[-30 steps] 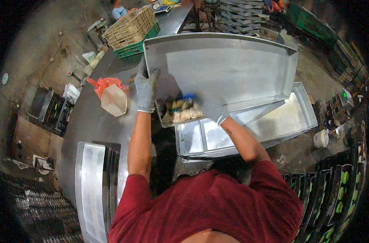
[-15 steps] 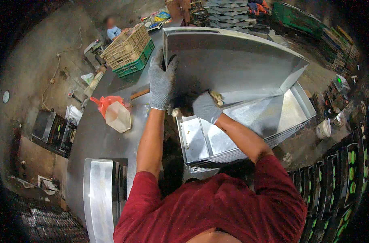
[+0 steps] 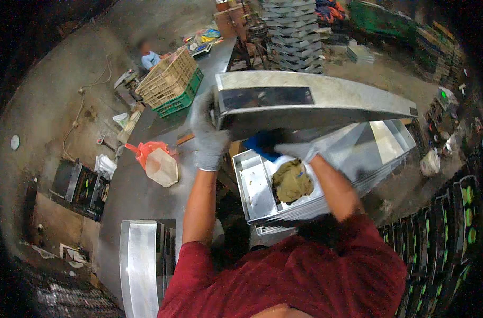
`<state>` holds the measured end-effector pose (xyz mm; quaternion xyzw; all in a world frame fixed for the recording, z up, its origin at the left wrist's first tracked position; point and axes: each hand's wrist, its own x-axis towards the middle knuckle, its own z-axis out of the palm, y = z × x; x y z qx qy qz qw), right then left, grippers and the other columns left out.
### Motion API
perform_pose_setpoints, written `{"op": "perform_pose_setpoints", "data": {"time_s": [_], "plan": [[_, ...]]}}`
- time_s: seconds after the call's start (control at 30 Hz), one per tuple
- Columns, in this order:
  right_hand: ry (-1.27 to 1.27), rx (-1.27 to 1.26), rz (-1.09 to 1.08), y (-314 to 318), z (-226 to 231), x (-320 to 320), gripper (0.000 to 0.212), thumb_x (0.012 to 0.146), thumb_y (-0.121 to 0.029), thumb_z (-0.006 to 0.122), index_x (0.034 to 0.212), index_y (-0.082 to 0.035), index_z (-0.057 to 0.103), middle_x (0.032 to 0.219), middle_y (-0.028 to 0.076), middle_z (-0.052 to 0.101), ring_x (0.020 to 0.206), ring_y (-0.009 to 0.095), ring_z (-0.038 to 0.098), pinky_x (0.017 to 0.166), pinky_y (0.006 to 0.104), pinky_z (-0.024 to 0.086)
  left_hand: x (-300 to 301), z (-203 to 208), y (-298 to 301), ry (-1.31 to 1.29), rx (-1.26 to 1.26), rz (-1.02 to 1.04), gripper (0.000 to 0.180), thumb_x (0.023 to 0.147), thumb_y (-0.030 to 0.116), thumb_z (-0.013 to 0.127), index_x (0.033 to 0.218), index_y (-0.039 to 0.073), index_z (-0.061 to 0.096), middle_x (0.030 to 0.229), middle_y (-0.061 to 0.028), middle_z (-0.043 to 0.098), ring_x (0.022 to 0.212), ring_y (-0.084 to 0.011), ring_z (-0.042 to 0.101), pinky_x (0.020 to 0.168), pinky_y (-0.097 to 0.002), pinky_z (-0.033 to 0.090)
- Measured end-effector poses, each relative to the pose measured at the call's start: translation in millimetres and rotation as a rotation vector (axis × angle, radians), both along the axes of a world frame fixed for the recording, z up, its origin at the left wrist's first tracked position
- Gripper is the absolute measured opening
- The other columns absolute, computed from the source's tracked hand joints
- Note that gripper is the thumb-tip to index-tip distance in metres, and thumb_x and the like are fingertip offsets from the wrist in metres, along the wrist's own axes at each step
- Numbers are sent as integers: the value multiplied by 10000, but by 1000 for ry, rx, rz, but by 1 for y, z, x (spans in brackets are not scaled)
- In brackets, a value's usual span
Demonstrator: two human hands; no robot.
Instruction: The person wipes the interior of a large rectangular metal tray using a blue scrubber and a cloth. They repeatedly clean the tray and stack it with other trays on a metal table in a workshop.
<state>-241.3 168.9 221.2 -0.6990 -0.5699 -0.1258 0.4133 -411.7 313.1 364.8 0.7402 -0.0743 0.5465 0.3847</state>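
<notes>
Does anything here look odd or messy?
Yes: small specks dot the narrow left compartment of the top stacked tray, on otherwise bare metal. A crumpled brownish wad by the right hand also looks odd against plain metal; what it is, I can't tell.

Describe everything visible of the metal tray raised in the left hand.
The tray is long, shallow, silver-grey and apparently sheet metal. It is tilted above the stacked trays, one long wall turned upward, its inner side in shadow. That wall carries a dark rectangular strip toward its left and a small dark patch at far right. The gloved left hand grips its left end; right-hand contact is unclear.
</notes>
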Motion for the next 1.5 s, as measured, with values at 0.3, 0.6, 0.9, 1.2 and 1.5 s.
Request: {"op": "perform_pose_setpoints", "data": {"time_s": [0.3,0.6,0.9,1.2,1.5], "plan": [[457,89,-736,-202,-86,185,321,944,-260,599,1211,-108,690,1115,198,702,983,394,670,883,517,519,-17,15,-29,64,58,121,499,775,251,810,1163,-27,663,1125,-127,675,1037,-226,650,943,-342,503],[-274,111,-174,3,-50,72,391,994,-342,548,1298,-127,665,1103,215,706,956,389,686,865,529,528,3,48,-71,93,42,230,425,761,46,717,1177,-22,666,1040,-72,717,973,-158,657,890,-303,521],[237,191,-26,136,-35,-27,660,993,-565,533,1526,-180,471,1609,150,411,1499,368,330,1247,535,223,-7,19,-67,65,112,225,474,869,281,750,1227,-6,631,1106,-51,693,1021,-128,637,884,-290,518],[1464,-62,721,-69,-107,-29,413,1004,-163,580,1394,-25,588,1258,114,700,1105,204,660,999,362,531,-39,49,-48,131,172,331,466,807,153,793,1221,-12,656,1063,-54,728,987,-112,646,858,-287,522],[1022,317,-133,-135,-154,24,355,1024,-310,647,1277,-61,626,1170,53,701,998,206,687,882,377,558,-178,-32,-17,489,-312,602,349,857,130,687,1168,-24,652,1056,-103,722,924,-177,643,845,-346,514]]}}
